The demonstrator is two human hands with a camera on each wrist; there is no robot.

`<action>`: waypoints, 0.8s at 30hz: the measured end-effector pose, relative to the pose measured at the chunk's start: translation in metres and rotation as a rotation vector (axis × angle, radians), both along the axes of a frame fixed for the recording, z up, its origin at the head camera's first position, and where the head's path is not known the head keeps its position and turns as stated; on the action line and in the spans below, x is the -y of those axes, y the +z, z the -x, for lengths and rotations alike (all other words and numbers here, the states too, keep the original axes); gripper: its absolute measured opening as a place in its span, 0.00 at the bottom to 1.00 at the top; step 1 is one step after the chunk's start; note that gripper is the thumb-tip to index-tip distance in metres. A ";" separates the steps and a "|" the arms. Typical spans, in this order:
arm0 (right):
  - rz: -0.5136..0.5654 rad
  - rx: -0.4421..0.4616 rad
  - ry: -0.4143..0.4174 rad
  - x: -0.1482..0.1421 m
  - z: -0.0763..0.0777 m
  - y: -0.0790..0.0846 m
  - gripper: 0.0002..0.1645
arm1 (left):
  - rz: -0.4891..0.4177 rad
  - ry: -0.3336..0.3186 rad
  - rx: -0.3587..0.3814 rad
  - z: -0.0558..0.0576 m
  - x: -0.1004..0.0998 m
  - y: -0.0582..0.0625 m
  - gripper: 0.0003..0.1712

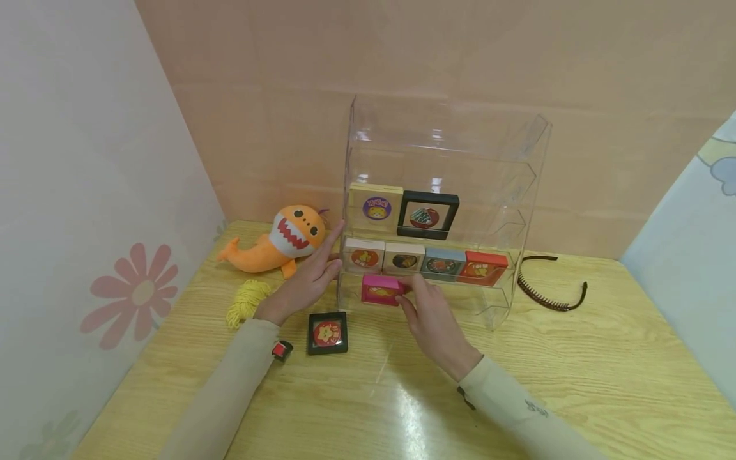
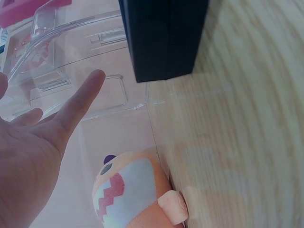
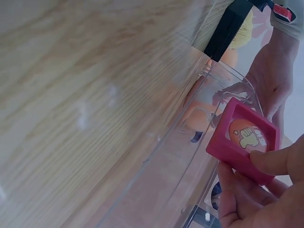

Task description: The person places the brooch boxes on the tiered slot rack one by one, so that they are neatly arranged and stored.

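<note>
My right hand [image 1: 437, 326] pinches a small pink square display box [image 1: 381, 291] between thumb and fingers at the left of the bottom tier of a clear acrylic rack [image 1: 489, 223]. A round badge with a thumbs-up drawing shows inside the pink box in the right wrist view. Against the rack's left side my left hand [image 1: 307, 281] rests with its fingers extended, holding nothing. A black square display box [image 1: 328, 333] with a star badge lies on the table in front of the rack's left end, near the left wrist.
Above the pink box stand several small badge boxes, including a red one [image 1: 483, 268]. Higher up are a cream box [image 1: 375, 207] and a black box [image 1: 428, 215]. An orange shark plush [image 1: 276, 239] and yellow yarn [image 1: 248, 301] lie left. A dark braided headband [image 1: 549, 300] lies right.
</note>
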State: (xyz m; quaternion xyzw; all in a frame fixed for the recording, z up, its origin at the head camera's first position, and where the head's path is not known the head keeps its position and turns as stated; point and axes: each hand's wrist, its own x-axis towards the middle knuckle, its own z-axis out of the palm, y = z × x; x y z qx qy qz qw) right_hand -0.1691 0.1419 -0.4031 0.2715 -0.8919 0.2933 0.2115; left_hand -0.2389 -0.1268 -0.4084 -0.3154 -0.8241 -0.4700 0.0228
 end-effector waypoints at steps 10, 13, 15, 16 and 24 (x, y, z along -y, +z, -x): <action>-0.010 -0.017 0.030 0.011 0.009 -0.007 0.21 | -0.004 -0.009 -0.005 0.001 0.000 -0.002 0.40; -0.008 -0.023 0.042 0.014 0.011 -0.010 0.23 | -0.009 -0.012 -0.010 0.001 0.000 -0.002 0.40; -0.006 -0.011 0.052 0.017 0.012 -0.011 0.23 | -0.012 -0.014 -0.011 0.001 0.000 -0.002 0.40; -0.009 -0.006 0.056 0.018 0.013 -0.011 0.23 | -0.013 -0.014 -0.010 0.001 0.000 -0.002 0.40; -0.022 0.012 0.084 0.024 0.018 -0.015 0.21 | -0.007 -0.011 -0.010 0.002 0.001 -0.002 0.40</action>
